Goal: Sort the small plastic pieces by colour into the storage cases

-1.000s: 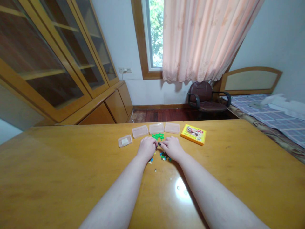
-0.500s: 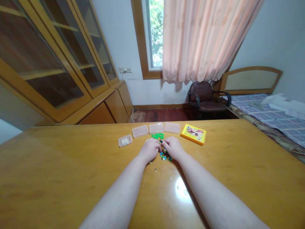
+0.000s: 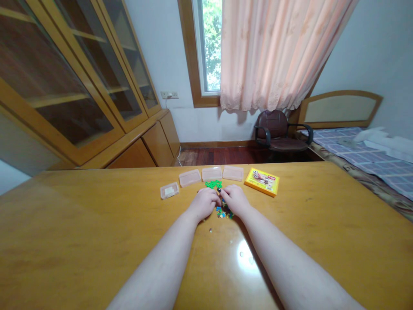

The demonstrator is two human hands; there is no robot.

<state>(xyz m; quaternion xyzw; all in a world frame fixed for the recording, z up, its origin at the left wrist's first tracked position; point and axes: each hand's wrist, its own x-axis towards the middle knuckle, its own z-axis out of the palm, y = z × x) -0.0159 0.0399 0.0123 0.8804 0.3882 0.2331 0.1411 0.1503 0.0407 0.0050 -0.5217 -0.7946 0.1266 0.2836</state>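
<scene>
My left hand [image 3: 205, 203] rests low over the table, its fingers curled inward; whatever they hold is hidden. Facing it, my right hand [image 3: 237, 200] is closed, with a small black piece [image 3: 219, 190] at its thumb and fingertip. Too little detail shows to name that piece's kind. Just beyond the fingertips lies a cluster of bright green pieces [image 3: 213, 184]. Between my wrists is a loose pile of small mixed pieces [image 3: 221, 212] in blue, green, white and yellow, partly covered by my hands. One tiny piece [image 3: 211, 230] lies apart, nearer to me.
Several clear plastic boxes stand beyond my hands: a left one [image 3: 189, 178], a middle one [image 3: 212, 174] and a right one [image 3: 233, 173]. A smaller box [image 3: 169, 190] holds something white. A yellow box [image 3: 262, 181] lies at the right. The wooden table [image 3: 80, 232] ends before a chair [image 3: 275, 129].
The black piece has shifted very slightly to the right with my right fingertips. My left fingers have moved a little over the mixed pile. The boxes have stayed where they were.
</scene>
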